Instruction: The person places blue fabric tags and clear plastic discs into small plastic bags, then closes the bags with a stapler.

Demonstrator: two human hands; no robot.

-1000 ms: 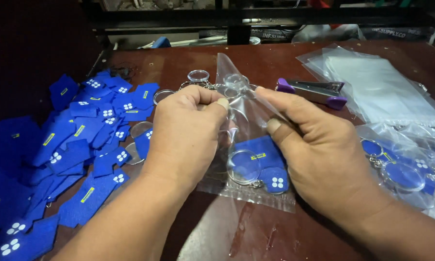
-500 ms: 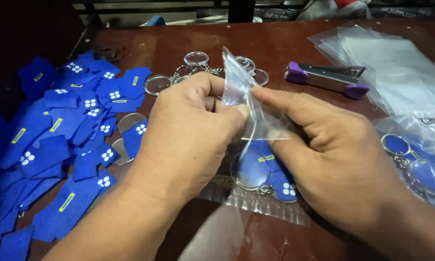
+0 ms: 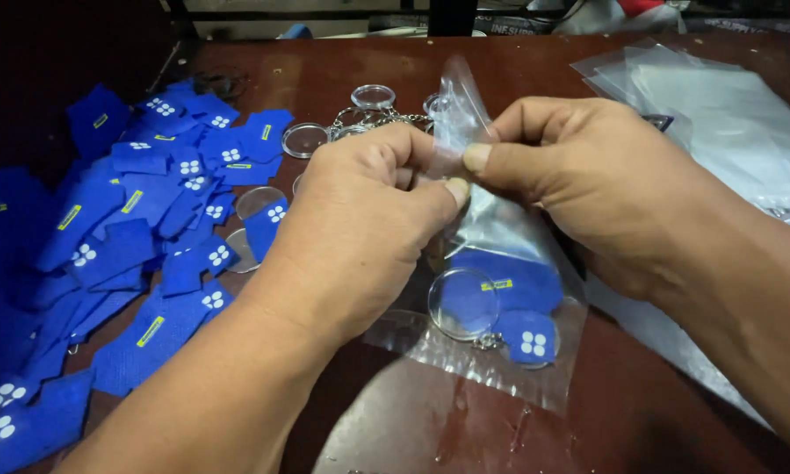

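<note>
Head view — left hand and right hand both pinch the clear bag.

Dark red-brown wooden table, worn & scuffed, glossy patch w/ light glare on the near edge, below the hands. Past the hands, the far table edge meets a black metal frame: horizontal rail plus an upright post. To the left of the hands, beyond the tabletop, everything drops into deep shadow. Light falls from above/front, bright on the wood at centre, dim at top-left.
</note>
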